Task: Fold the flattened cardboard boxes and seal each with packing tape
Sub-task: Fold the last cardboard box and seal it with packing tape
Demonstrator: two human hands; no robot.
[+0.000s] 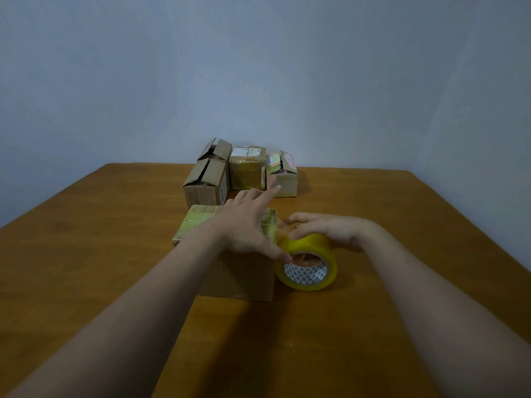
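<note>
Centre frame, on a wooden table [86,254], another box nears sealing.
The left hand [244,222] presses flat, fingers spread, on the near box [238,274], whose top is already glossy with tape. The right hand [330,229] curls its fingers over the yellow tape roll [309,272] just right of it. Above centre, two rear boxes [247,173] look sealed; the open-flapped box [205,188] likely remains.

A plain room (perhaps a home): wooden table [86,254], bare walls [258,67], reused cardboard boxes [247,170].

Table [86,254]: brown wood, in front of me.
Near box [238,274]: centre, top taped.
Tape roll [307,265]: yellow, just right of it.
Far boxes [247,170]: clustered at the back edge — some flaps open.
</note>
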